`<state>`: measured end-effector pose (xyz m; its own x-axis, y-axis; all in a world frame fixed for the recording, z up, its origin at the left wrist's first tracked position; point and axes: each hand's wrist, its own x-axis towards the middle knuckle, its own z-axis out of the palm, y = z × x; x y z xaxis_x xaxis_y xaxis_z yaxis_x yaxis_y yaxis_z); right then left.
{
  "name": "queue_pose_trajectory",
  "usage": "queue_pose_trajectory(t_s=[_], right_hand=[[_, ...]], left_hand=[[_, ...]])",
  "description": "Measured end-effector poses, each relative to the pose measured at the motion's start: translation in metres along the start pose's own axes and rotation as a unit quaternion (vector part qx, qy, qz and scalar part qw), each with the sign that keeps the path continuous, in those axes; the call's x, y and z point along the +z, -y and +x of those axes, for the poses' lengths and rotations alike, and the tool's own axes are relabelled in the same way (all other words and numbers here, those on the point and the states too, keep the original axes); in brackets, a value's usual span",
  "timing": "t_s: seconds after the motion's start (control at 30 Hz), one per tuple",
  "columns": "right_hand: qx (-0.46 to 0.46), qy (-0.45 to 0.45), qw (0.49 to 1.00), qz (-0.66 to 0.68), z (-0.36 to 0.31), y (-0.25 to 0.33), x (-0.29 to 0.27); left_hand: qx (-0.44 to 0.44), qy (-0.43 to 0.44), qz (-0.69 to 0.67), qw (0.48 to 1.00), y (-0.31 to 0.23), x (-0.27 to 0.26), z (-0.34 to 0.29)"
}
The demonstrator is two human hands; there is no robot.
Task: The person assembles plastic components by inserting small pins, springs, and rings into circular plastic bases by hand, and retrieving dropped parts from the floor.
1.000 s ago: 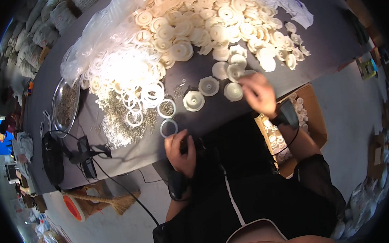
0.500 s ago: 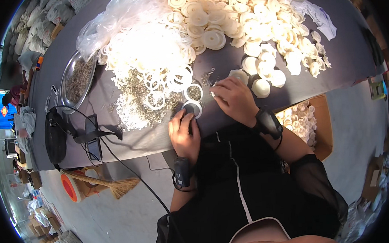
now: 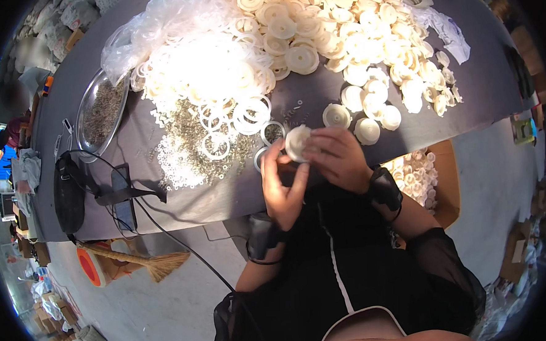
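A round cream plastic cap (image 3: 297, 143) with a raised centre is lifted above the near edge of the table, tilted, between my hands. My right hand (image 3: 341, 159) grips its right side, fingers bent over the rim. My left hand (image 3: 282, 187) meets its lower left, index finger and thumb set around the edge. White plastic rings (image 3: 216, 146) lie left of the hands, one partly behind my left fingers. Another cream cap (image 3: 336, 116) rests alone on the table beyond my right hand. Small metal springs (image 3: 242, 148) and tiny white washers (image 3: 189, 168) are heaped to the left.
Cream caps (image 3: 301, 58) are piled at the back, beside a heap of white rings and a clear plastic bag (image 3: 136, 39). A metal tray (image 3: 81, 134) of small parts, a phone (image 3: 124, 209) and a black pouch (image 3: 69, 196) with cables lie left. A filled cardboard box (image 3: 448, 186) stands below right.
My right hand has brought a cap up from the table toward the middle. My left hand has left the ring it touched and moved right to the cap.
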<state>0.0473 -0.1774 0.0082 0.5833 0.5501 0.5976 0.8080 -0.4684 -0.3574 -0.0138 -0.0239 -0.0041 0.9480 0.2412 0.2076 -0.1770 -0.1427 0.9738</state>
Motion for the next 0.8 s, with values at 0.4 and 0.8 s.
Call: queue_pose_trajectory(t_s=[0.4,0.8], right_hand=[[0.09,0.02,0.989,0.115,0.04,-0.004,0.019],[-0.112,0.151,0.978,0.089,0.086,0.053,0.116]], left_hand=[[-0.06,-0.054,-0.061,0.995,0.003,-0.036,-0.032],[-0.028,-0.14,-0.048,0.989,0.01,-0.075,-0.07]])
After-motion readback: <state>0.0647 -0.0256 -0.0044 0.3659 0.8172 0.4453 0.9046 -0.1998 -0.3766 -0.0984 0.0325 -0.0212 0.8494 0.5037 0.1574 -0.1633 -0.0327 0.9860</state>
